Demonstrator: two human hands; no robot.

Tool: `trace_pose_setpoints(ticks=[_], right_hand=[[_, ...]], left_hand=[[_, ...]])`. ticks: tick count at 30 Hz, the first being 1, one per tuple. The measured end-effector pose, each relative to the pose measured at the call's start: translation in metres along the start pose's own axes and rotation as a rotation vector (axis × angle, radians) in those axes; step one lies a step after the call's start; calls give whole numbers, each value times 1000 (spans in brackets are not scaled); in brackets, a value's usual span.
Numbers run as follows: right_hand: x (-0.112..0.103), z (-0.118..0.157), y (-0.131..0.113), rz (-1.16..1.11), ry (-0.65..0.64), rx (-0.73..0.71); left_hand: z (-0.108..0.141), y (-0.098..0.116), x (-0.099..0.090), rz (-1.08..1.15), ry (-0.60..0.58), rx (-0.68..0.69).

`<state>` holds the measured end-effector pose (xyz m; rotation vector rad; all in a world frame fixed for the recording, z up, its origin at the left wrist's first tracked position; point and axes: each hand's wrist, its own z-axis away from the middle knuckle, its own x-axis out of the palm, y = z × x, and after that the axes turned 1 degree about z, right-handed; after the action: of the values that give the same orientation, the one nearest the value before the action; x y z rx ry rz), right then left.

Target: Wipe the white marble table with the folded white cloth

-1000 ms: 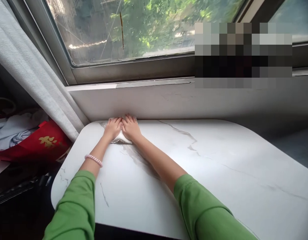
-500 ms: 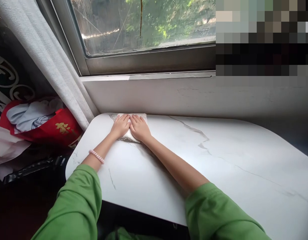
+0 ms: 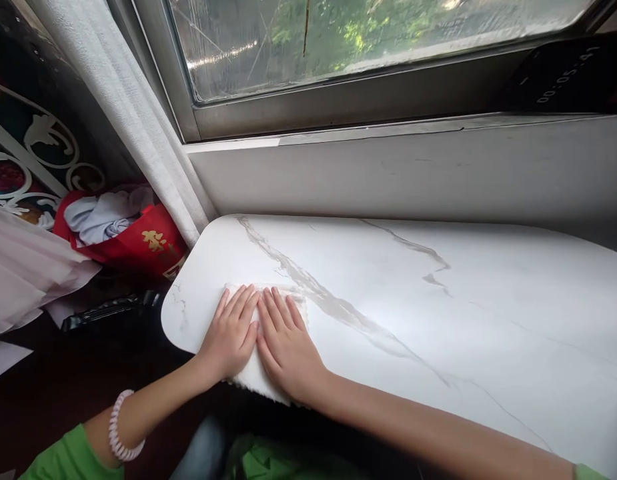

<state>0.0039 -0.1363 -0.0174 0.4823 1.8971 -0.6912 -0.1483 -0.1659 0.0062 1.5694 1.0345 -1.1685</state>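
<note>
A white cloth (image 3: 265, 377) lies on the near left part of the white marbled tabletop (image 3: 388, 267), its lower end reaching the front edge. My left hand (image 3: 231, 333) rests flat on the left side of the cloth, fingers extended. Beside it, my right hand (image 3: 288, 347) presses flat on the cloth with its fingers spread a little. The two hands touch or nearly touch at the thumbs. A pale coiled band (image 3: 119, 427) circles my left wrist.
Behind the tabletop are a low wall (image 3: 368, 177) and a window (image 3: 308, 60). On the left hang a pale curtain (image 3: 118, 100) and pink fabric (image 3: 28, 267), beside a red bag (image 3: 138, 243) holding light cloth. A dark timer display (image 3: 568, 80) shows at upper right.
Both hands and the cloth have moved from the tabletop's far edge back to its near edge. The view has shifted, and the timer display now shows at the upper right.
</note>
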Motion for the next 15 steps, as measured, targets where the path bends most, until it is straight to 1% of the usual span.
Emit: trace_pose_setpoints(ticks=[5, 10, 13, 15], right_hand=[[-1, -1, 0, 0, -18, -17], [-1, -13, 4, -1, -49, -51], [5, -32, 10, -24, -48, -25], [11, -53, 17, -40, -49, 23]], left_hand=[[1, 0, -2, 19, -22, 2], [-6, -9, 1, 17, -7, -13], [-22, -24, 3, 5, 0, -18], [-42, -41, 4, -4, -8, -11]])
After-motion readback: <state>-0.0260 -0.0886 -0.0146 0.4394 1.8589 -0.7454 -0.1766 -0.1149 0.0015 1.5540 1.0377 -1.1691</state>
